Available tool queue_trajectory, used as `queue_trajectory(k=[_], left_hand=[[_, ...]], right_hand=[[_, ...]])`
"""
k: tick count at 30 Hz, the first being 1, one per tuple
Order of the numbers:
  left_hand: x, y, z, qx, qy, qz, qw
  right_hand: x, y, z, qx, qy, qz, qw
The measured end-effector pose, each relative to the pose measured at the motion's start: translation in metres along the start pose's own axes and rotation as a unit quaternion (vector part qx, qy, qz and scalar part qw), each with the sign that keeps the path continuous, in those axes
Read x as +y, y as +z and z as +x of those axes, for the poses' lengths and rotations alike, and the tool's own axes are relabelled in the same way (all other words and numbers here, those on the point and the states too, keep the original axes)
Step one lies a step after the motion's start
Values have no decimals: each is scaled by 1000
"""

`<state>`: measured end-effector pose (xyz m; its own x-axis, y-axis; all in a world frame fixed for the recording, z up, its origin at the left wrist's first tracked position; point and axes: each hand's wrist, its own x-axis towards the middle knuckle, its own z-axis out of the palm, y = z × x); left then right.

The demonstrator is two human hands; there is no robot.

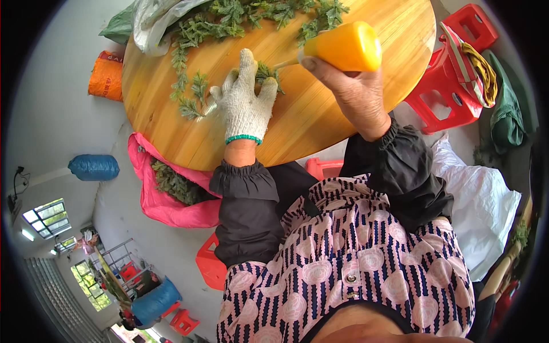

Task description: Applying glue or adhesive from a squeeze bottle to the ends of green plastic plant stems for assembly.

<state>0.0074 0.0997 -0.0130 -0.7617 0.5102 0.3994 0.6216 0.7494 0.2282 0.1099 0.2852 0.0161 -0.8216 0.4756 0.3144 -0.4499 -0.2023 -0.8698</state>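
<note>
My left hand (246,106), in a white knit glove with a green cuff, is at the near part of the round wooden table (314,123). Between its thumb and forefinger it grips a green leafy sprig (265,74). Bare, my right hand (361,94) is wrapped round a yellow-orange squeeze bottle (346,47), tilted so its thin nozzle (287,62) points left at the sprig. A garland of green artificial foliage (200,34) curves along the table's far side and down its left, with loose leafy ends (191,108) beside the glove.
A clear plastic bag (153,26) lies at the table's far left. Below the table's left edge is a pink bag (154,200) of greenery. Red stools (443,97) stand at right, near a white sack (480,200). An orange bag (106,75) sits on the left.
</note>
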Motion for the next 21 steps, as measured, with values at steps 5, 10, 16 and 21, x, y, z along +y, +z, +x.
queue_trajectory(k=[5,10,16,21], left_hand=[[7,5,-2,-17,-24,-24,999],[13,7,-1,0,-10,-3,1000],[17,2,0,-17,-22,5,1000],[14,3,0,-6,-7,11,1000]], right_hand=[[3,7,1,-39,-24,-125,991],[6,8,4,-33,-14,-135,990],[7,8,4,-40,-24,-166,985],[9,14,4,-25,-74,-162,984]])
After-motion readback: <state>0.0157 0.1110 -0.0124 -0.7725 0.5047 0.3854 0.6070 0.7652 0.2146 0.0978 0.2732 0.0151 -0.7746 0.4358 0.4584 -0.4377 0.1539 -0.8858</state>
